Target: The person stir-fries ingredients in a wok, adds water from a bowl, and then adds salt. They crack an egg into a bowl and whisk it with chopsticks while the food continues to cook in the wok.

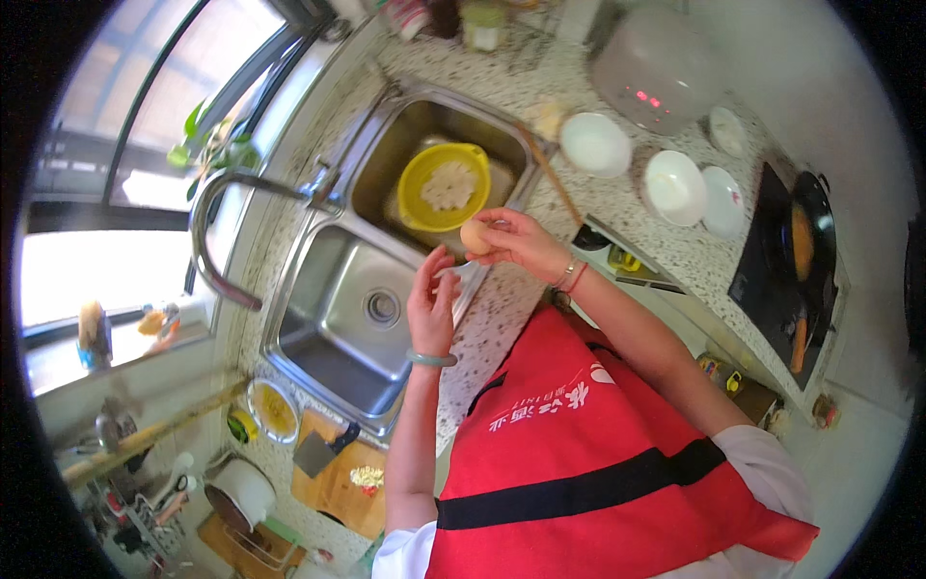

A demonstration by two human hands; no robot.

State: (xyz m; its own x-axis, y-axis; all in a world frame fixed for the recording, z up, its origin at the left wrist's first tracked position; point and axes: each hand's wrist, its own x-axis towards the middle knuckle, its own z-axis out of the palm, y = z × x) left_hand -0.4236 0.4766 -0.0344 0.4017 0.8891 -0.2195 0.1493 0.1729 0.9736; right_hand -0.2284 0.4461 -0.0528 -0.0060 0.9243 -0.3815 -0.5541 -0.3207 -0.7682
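Observation:
A brown egg (474, 236) is held in the fingers of my right hand (521, 241), over the near edge of the double sink. Just to its left, my left hand (432, 301) is raised with fingers apart and holds nothing. Beyond both hands, a yellow colander (470, 157) with pale white pieces (449, 185) in it sits in the far basin (374, 145). The near steel basin (333, 289), with its round drain, lies to the left of my left hand.
A curved faucet (203, 227) arches over the sink. White bowls (596, 145) and a rice cooker (656, 72) stand at the back right, beside a stove (772, 270) with a black wok (822, 232). Lower left, a cutting board (323, 492) bears a cleaver (314, 454) and chopped bits.

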